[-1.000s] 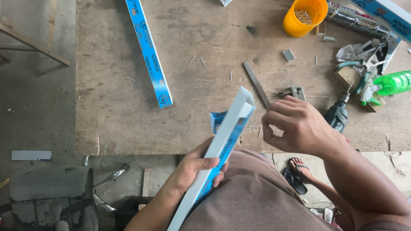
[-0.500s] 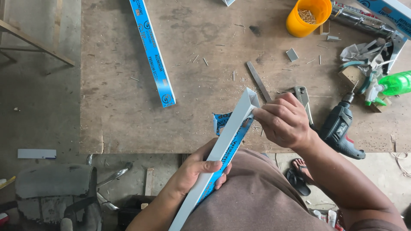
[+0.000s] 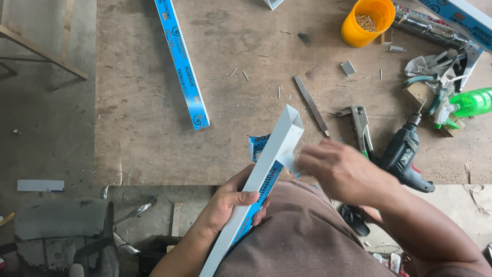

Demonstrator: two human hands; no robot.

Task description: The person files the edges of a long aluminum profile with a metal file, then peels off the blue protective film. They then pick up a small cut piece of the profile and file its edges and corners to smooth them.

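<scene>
floor, far left: small grey strip (image 3: 40,185) lying flat, well apart from the hands; dark chair (image 3: 64,233) below it.
workbench (image 3: 143,143): brown board, scuffed, with loose screws and shavings scattered over it.
blue-film bar (image 3: 182,64): lies flat on the board, running from the top edge down toward the middle, well left of the hands, untouched.
left hand (image 3: 233,202): closed around the lower half of the white square tube (image 3: 279,146), thumb across the front face, fingers wrapped behind.
tube: held tilted, open end up and to the right over the near edge of the board, lower end running down past the person's lap and out of frame. Blue film peeled and curled beside it, partly still on the underside.
right hand (image 3: 341,172): at the tube's right side, just below the open end, fingertips pinched on a strip of film where it meets the tube. Blurred, so exact grip can't be told.
file (image 3: 311,106): flat on the board just above the right hand, not touched.
rivet pliers (image 3: 360,124): just beyond the right hand's knuckles, apart from it.
drill (image 3: 405,154): right of the right hand, near the board edge, lying on its side.
orange cup (image 3: 367,21): top of the board, holds small fasteners.
green bottle (image 3: 471,102): far right, among clutter.
</scene>
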